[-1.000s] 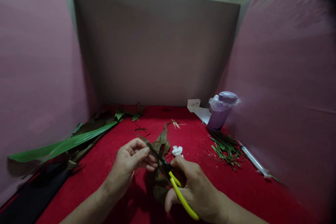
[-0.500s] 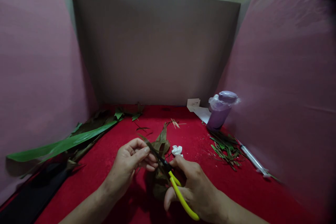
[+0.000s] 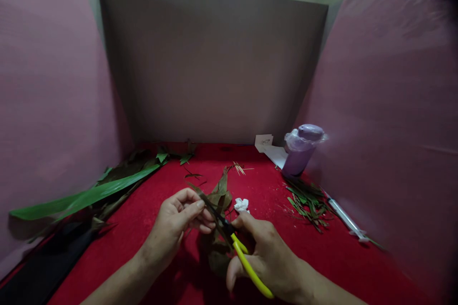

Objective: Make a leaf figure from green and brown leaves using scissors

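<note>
My left hand (image 3: 179, 224) pinches a thin strip of dry brown leaf (image 3: 218, 193) between thumb and fingers, just above the red cloth. My right hand (image 3: 266, 257) is wrapped round yellow-handled scissors (image 3: 246, 267). Their dark blades (image 3: 214, 214) point up and left, crossing the leaf strip right beside my left fingertips. More of the brown leaf hangs below and between my hands.
A long green leaf (image 3: 89, 195) lies at the left over darker leaves. A purple jar (image 3: 300, 150) stands at the back right beside white paper (image 3: 268, 145). Green leaf trimmings (image 3: 307, 200), a white tube (image 3: 347, 221) and a white wad (image 3: 242, 205) lie on the red cloth (image 3: 150, 209). Pink walls enclose the space.
The scissors' handles and my right hand have shifted slightly lower and to the right. My left hand holds still.
</note>
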Demonstrator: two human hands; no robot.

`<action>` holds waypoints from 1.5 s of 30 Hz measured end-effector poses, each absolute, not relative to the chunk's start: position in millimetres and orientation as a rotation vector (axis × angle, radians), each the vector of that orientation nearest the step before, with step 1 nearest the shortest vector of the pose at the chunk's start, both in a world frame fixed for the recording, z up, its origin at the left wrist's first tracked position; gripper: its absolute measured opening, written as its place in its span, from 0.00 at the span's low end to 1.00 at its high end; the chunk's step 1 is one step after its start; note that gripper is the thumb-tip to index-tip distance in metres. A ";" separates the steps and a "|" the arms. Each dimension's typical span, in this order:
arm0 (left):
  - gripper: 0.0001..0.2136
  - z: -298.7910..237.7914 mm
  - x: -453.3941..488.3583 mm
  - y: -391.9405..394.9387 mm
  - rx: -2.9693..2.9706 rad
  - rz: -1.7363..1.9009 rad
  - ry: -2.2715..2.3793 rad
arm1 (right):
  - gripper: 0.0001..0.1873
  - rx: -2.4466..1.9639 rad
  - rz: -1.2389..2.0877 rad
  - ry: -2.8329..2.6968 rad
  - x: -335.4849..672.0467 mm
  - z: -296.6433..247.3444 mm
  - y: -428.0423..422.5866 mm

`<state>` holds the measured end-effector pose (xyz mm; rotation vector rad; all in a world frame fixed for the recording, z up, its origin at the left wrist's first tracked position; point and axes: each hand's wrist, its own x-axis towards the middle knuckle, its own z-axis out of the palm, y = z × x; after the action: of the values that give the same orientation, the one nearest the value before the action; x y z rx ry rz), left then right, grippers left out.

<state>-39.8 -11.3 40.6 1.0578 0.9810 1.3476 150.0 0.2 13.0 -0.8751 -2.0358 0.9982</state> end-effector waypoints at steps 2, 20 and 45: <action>0.06 40.9 -39.9 -10.7 1.049 1.350 0.977 | 0.30 -0.855 1.046 -2.042 152.0 14.7 0.7; 0.06 40.9 -37.3 -12.9 1.046 1.331 0.971 | 0.26 -0.773 1.047 -2.017 147.0 11.4 0.1; 0.07 45.8 -39.1 -12.2 1.003 1.356 0.960 | 0.22 -0.847 0.954 -2.077 151.3 11.1 1.4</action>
<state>-39.1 -12.2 45.8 1.0034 0.9603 1.3558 151.3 1.4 11.1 -0.8468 -2.0765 0.9535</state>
